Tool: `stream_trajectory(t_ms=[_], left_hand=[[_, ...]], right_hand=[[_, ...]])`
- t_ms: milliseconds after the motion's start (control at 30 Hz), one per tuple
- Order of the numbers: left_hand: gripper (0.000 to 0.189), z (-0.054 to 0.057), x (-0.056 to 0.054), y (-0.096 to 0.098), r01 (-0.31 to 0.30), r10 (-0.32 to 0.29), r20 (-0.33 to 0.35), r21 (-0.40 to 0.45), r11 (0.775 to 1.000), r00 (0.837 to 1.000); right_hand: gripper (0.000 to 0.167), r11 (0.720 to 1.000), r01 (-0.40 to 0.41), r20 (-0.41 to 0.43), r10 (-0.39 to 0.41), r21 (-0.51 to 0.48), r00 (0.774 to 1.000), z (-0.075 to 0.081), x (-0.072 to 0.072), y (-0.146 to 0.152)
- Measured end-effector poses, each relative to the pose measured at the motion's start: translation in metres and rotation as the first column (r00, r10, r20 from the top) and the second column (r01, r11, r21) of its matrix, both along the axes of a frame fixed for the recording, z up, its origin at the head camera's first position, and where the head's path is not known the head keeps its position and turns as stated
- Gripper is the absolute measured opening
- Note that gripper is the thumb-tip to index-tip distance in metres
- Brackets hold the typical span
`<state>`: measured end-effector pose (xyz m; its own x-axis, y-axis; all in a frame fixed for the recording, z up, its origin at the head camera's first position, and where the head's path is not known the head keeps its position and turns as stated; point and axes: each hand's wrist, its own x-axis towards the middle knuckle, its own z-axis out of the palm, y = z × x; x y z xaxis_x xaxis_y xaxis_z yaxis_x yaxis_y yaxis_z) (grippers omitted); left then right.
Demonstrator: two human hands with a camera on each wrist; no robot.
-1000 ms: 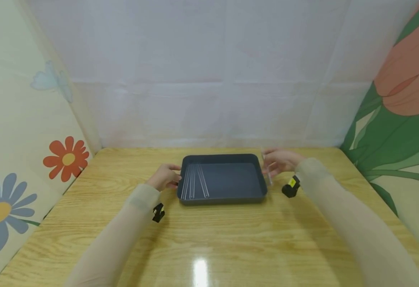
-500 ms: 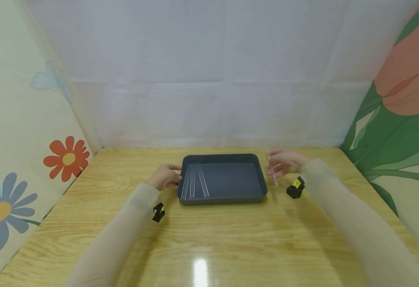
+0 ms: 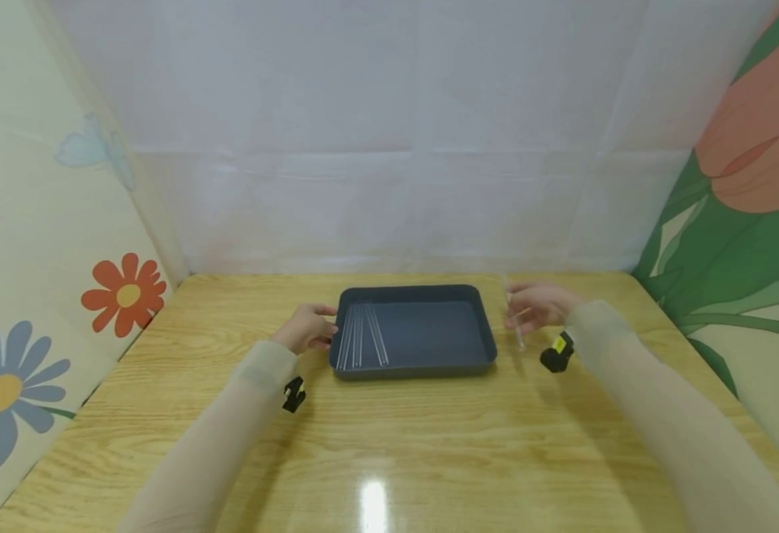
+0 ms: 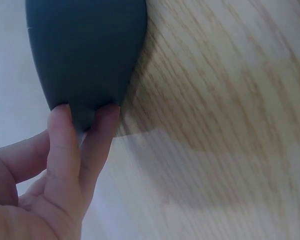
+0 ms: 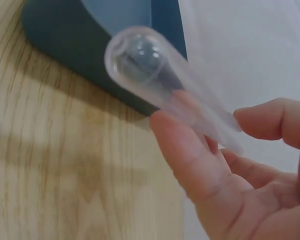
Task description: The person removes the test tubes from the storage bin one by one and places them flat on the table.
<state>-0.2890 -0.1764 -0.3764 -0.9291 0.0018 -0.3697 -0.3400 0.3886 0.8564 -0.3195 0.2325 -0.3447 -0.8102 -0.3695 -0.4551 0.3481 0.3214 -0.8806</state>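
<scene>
My right hand (image 3: 541, 305) pinches a clear test tube (image 5: 140, 60) between thumb and fingers, just right of a dark grey tray (image 3: 423, 372). In the right wrist view the tube's rounded end faces the camera, and its far end narrows past the thumb. Several similar clear tubes (image 3: 358, 337) lie inside the tray at its left side, one slanted away from the others. At the tray's left end is my left hand (image 3: 308, 328); its fingertips (image 4: 62, 117) touch the outer wall, the fingers fairly straight.
The tray stands on a wood-grain table (image 3: 429, 444), toward its back edge. Behind rises a white cloth backdrop (image 3: 389, 148). Flower-printed panels (image 3: 23, 296) flank both sides. A small black device sits at the left wrist (image 3: 294, 394) and another at the right wrist (image 3: 556, 354).
My right hand has moved a little to the right, away from the tray, carrying the test tube. My left hand, the tray and the tubes in it have stayed put.
</scene>
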Motion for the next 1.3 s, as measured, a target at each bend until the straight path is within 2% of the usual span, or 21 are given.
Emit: stream_trajectory(t_ms=[233, 433, 867, 1067, 1300], left_hand=[[0.052, 0.000, 0.000, -0.001, 0.009, -0.009, 0.006, 0.008, 1.000, 1.000], [0.054, 0.001, -0.003, -0.001, -0.003, 0.003, 0.037, 0.016, 1.000, 0.999], [0.054, 0.002, -0.001, 0.001, -0.005, 0.004, 0.048, 0.021, 1.000, 0.999], [0.053, 0.002, -0.001, 0.001, -0.005, 0.004, 0.046, 0.020, 1.000, 0.999], [0.054, 0.002, 0.000, 0.000, -0.002, 0.001, 0.050, 0.017, 1.000, 0.999]], right_hand=[[0.077, 1.000, 0.026, 0.026, -0.025, -0.012, 0.999, -0.007, -0.001, 0.003], [0.075, 1.000, 0.002, -0.004, -0.002, 0.010, 1.000, -0.013, 0.002, 0.009], [0.070, 0.999, 0.047, 0.034, -0.047, 0.003, 0.998, -0.027, 0.003, 0.014], [0.072, 0.999, 0.046, 0.054, -0.046, -0.002, 0.997, -0.029, 0.003, 0.014], [0.073, 0.998, 0.043, 0.034, -0.044, 0.040, 0.998, -0.032, 0.003, 0.014]])
